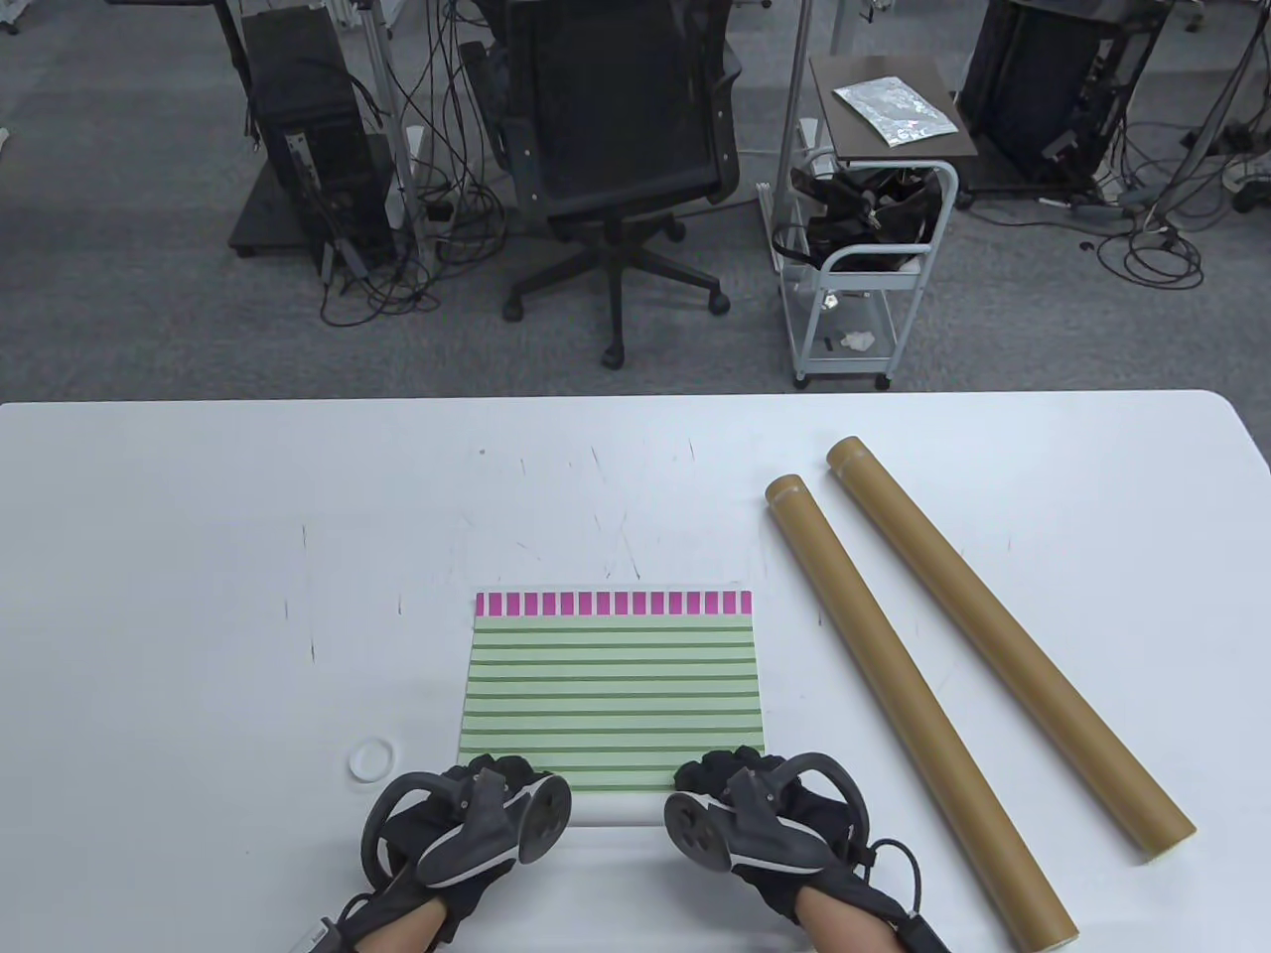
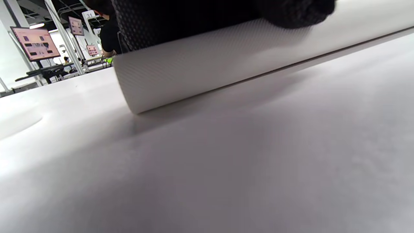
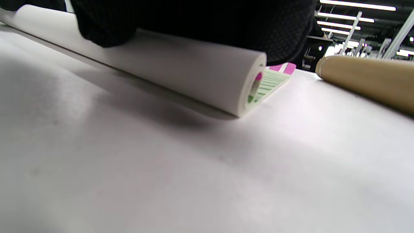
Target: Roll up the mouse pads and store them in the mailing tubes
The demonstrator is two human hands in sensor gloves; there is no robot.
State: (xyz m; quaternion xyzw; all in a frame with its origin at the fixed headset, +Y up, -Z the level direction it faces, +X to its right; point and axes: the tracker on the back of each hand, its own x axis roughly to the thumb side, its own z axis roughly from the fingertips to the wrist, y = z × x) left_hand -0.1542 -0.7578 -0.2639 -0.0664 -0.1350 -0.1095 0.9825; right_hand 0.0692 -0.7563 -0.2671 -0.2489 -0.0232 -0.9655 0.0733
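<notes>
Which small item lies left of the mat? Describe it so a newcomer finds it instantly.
On the white table, look just left of the striped mat, beside the left hand. There lies a small ring, flat, white and round, unlike the long brown tubes at right.

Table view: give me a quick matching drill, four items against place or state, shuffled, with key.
Items:
1. mouse pad
2. mailing tubes
3. white ring
4. left hand

Descriptions:
A. lying side by side, slanted, right of the pad
B. partly rolled at its near edge, striped face up
C. resting on the left end of the roll
D. flat on the table, left of the pad

Pairs: 1-B, 2-A, 3-D, 4-C
</notes>
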